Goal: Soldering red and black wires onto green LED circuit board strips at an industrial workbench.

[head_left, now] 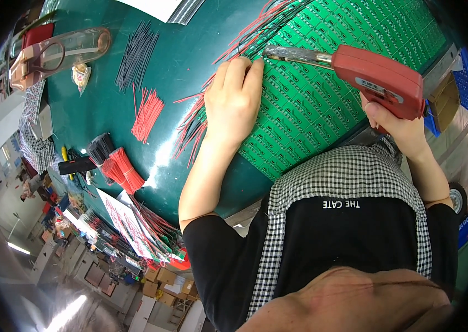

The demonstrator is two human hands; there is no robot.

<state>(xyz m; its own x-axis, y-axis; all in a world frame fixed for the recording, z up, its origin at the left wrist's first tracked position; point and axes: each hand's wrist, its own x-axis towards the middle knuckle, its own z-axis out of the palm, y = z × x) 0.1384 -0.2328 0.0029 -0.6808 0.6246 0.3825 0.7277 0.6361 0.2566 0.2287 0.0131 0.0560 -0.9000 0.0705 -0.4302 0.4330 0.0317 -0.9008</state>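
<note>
My right hand point(391, 122) is wrapped round the grip of a red soldering gun point(378, 80). The gun's long metal tip reaches left, over a large panel of green circuit boards point(322, 105), and ends just beside the fingers of my left hand point(235, 94). That hand is closed in a pinch at the panel's left edge, with a thin wire at its fingertips; the wire's end is hidden by the fingers. Red and black wires point(253, 30) run along this edge, above the left hand, and more wires point(192, 130) stick out below it.
On the green table lie loose black wires point(137, 55), loose red wires point(147, 115) and bundled red wires point(125, 170). A clear plastic bottle point(81, 45) lies at the far left, near a small wrapped item point(80, 76). Papers point(126, 218) and wired boards sit at the table's left end.
</note>
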